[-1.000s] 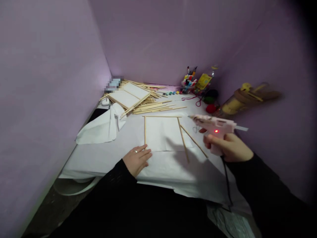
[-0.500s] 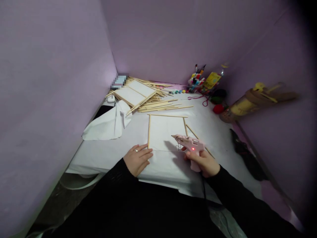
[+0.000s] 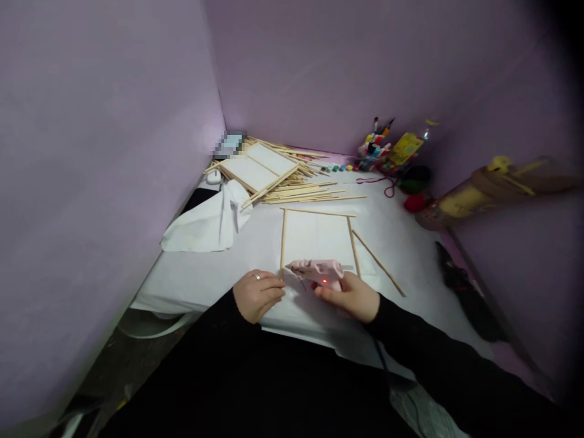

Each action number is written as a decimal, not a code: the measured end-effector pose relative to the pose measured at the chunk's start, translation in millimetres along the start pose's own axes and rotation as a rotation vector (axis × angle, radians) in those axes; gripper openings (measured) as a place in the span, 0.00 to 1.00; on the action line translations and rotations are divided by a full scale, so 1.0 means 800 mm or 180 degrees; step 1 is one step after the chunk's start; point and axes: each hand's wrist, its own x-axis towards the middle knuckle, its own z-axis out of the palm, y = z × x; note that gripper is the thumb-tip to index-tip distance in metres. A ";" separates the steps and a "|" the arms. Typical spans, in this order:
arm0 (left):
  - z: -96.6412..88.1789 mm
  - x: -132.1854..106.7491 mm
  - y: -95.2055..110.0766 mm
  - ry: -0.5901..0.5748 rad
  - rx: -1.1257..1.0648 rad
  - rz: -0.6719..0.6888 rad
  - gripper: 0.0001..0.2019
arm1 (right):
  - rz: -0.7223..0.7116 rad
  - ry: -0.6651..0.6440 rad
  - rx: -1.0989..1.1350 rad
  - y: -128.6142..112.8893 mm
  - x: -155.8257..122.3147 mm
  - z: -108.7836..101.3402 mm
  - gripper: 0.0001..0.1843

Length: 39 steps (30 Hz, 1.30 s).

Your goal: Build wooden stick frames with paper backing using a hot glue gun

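Observation:
A white paper sheet lies on the table with thin wooden sticks along its top, left and right edges. My right hand grips a pale pink hot glue gun with a red light lit. Its nozzle points left, close over the lower end of the left wooden stick. My left hand, wearing a ring, rests at the sheet's lower left corner. Its fingers are stretched out, tips touching by that stick's end; the thumb is hidden. A loose wooden stick lies slanted right of the sheet.
Behind are a pile of wooden sticks and a stick-edged white panel. Crumpled white cloth or paper lies left. Paint pots, a holder of brushes and pens, red yarn and a tall container line the right back.
My right hand has brought the glue gun left and slightly down, to the sheet's lower left corner. My left hand's fingers have drawn closer together. The whole view has shifted slightly.

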 end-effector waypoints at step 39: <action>0.001 0.003 0.002 0.0174 -0.0279 -0.0177 0.05 | 0.0451 -0.0203 -0.0312 0.023 0.008 0.011 0.27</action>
